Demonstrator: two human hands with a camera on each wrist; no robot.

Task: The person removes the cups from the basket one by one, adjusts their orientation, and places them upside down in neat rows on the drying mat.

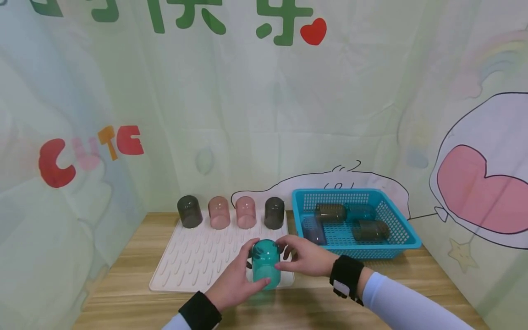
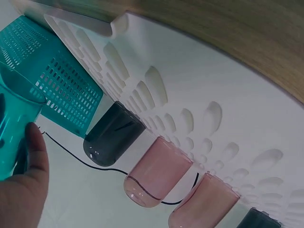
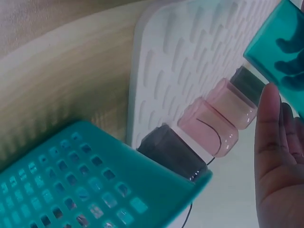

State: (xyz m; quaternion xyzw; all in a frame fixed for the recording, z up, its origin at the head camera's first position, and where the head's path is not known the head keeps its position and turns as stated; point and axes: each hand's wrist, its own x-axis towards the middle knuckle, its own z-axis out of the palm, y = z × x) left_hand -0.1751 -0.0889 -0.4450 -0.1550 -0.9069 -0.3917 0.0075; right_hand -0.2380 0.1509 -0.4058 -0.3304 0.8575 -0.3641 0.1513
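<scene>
Where the head view looks down, we find the teal cup (image 1: 266, 266) at the near-right part of the white mat (image 1: 185, 266). The left hand (image 1: 237, 282) wraps it, thumb across the near side; the right hand (image 1: 307, 256) curls loosely at its right side, thumb and fingertips meeting the wall. We have room over the mat's ribbed left half; two dark cups (image 1: 189, 213) and two pink cups (image 1: 245, 213) line its far edge, and the blue basket (image 1: 363, 253) bounds us far right. On the backdrop (image 1: 268, 101) we read the letters "CUTE" (image 1: 108, 142); green characters (image 1: 285, 23) are cut off above. The teal cup's long axis is close to upright, rounded end up.

From the left wrist, we see the left thumb against the teal cup, its rim turned toward the table (image 2: 266, 42), and the mat's near edge over the wood.

From the right wrist, we see a strip of wood between mat and basket. The right thumb stands at the teal cup's side; its other fingers are partly hidden.
</scene>
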